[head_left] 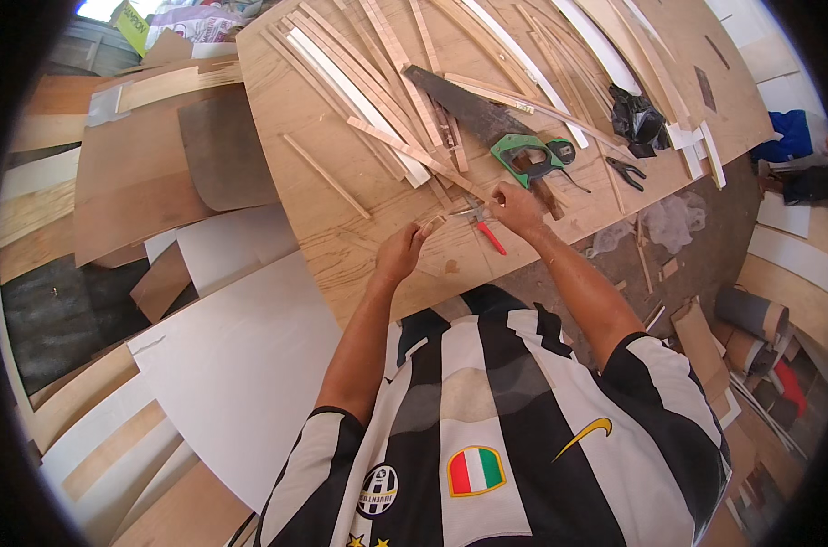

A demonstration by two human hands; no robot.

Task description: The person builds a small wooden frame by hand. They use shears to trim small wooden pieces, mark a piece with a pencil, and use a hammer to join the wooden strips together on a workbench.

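While the thumb and fingers of my left hand [403, 250] pinch a small, pale wooden piece [434, 223], the dark-bladed handsaw with a green handle [522, 155] lies farther off and to the right of them. That little piece sits up at my fingertips, nearer to me than the saw. My right hand [518, 210] is just on my side of the saw's handle, its fingers curled in at the near end of a long, narrow, light-brown wooden strip [412, 151]; whether they are clenched on that strip or only touching it, I cannot tell. The strip slants away to the left of the saw, across other lengths of wood.

Between my hands, on my side of the saw, is a metal hand tool with a red grip [491, 238], partly hidden by my right fingers. All this is on a broad plywood tabletop [341, 263] beneath the saw. A green-and-black tape measure [561, 150] lies just beside the saw's handle on the right, and farther right of it lie black-handled pliers [626, 171]. Beyond those, also right of the saw, rests a crumpled black plastic bag [636, 118]. Left of the saw's blade runs a straight white strip [355, 105] among brown ones.
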